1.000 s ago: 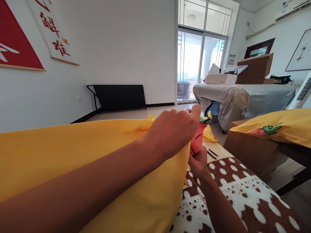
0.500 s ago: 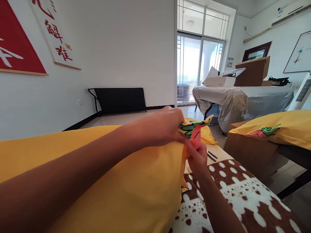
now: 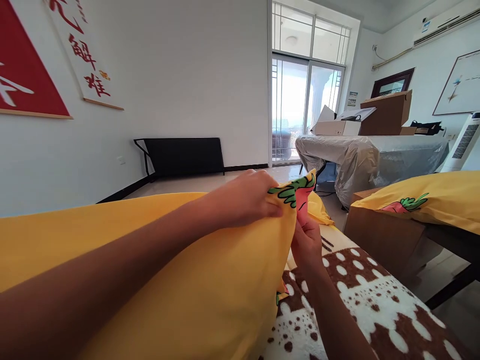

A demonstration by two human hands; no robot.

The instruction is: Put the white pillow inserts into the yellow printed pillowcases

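Note:
A large yellow bed cover (image 3: 210, 280) spreads over the left and middle of the view; its far edge shows a green-and-pink plant print. My left hand (image 3: 247, 197) reaches across from the left, its fingers closed on the cover's edge beside the printed corner. Just right of it and lower, my right hand (image 3: 308, 242) pinches the same edge under the pink part of the print. Some of its fingertips are hidden by the cloth. Beneath lies a brown-and-white spotted blanket (image 3: 375, 300), partly covered by the yellow cloth.
At right, a yellow pillow with matching print (image 3: 450, 197) rests on a cardboard box (image 3: 382, 235) and a dark frame. Farther back stands a plastic-draped table (image 3: 405, 152) bearing boxes. A black folded frame (image 3: 183, 157) leans by the back wall.
My left hand has shifted slightly left, away from my right hand. The printed corner between them is now more spread out and raised, showing more of its pattern.

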